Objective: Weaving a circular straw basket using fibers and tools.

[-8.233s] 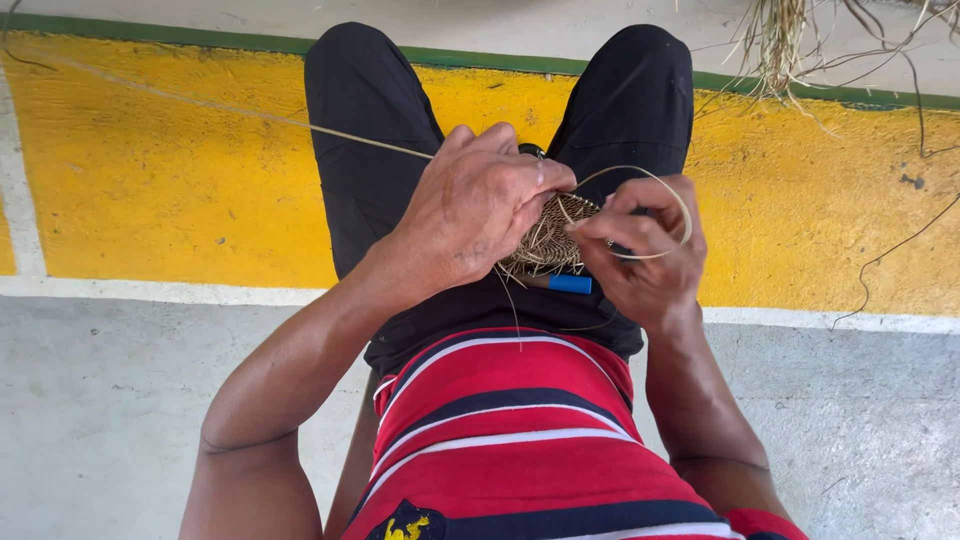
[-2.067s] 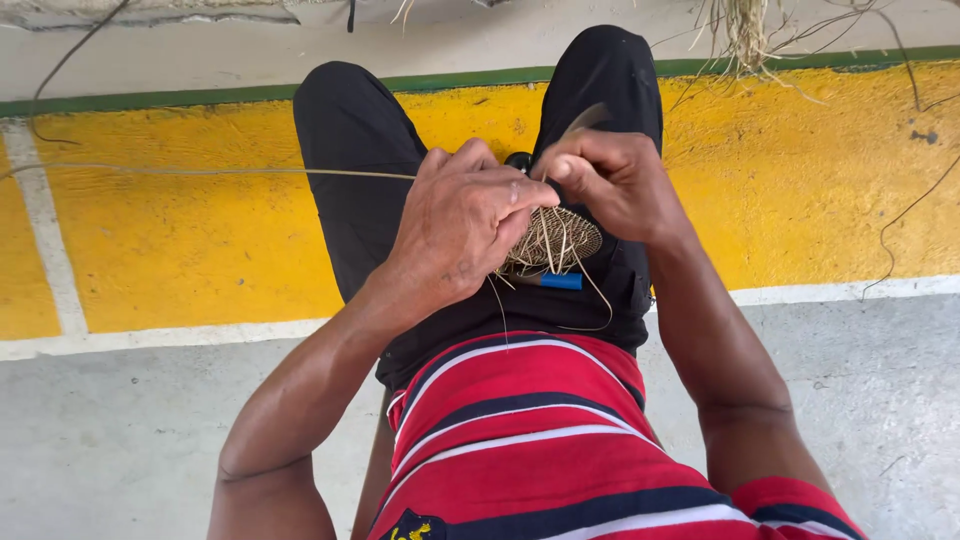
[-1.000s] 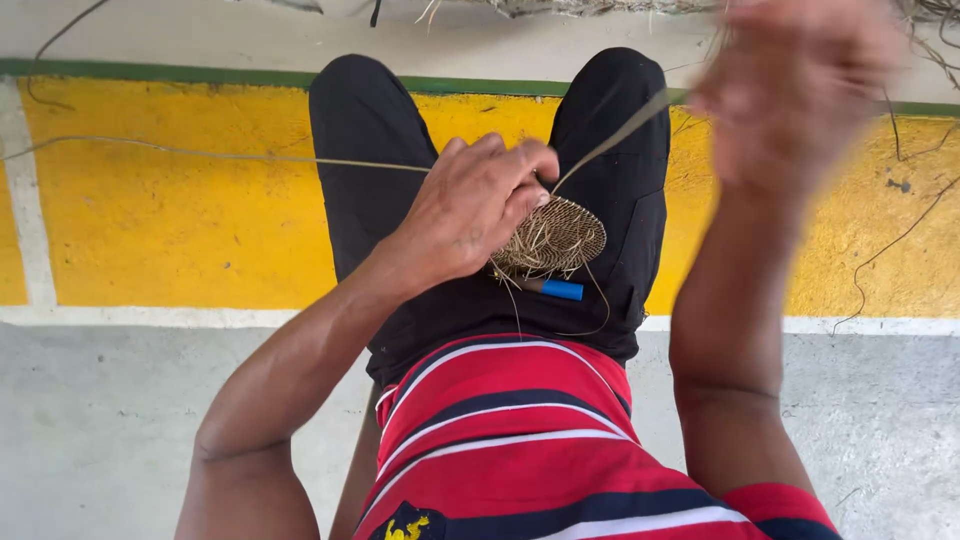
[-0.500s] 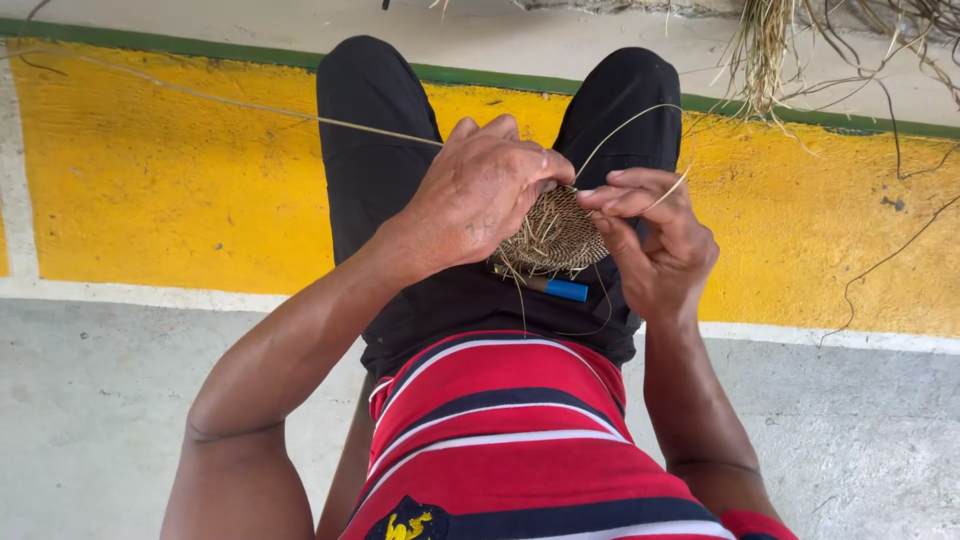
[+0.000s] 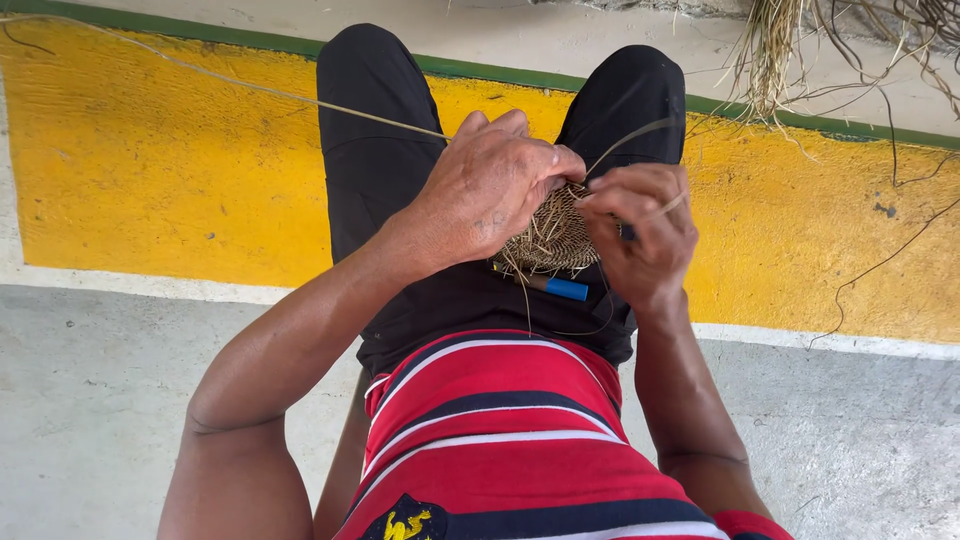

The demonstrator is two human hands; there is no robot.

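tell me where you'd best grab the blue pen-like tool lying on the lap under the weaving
Take the blue tool by its blue right end, coming from the person's right side. That end pokes out free on the black shorts, while its other end is tucked under the woven disc that the left hand holds. The right hand is nearest.

Setting: outdoor or semi-open craft spot at ground level, a person seated directly on the floor. Evidence: bare grey concrete floor (image 5: 120, 400); broad painted yellow band (image 5: 160, 170) edged by a white line (image 5: 830, 340) and a green stripe (image 5: 800, 118); loose bundle of dried grass fibre (image 5: 775, 50) lying against the far pale concrete; long single strands trailing over the paint.
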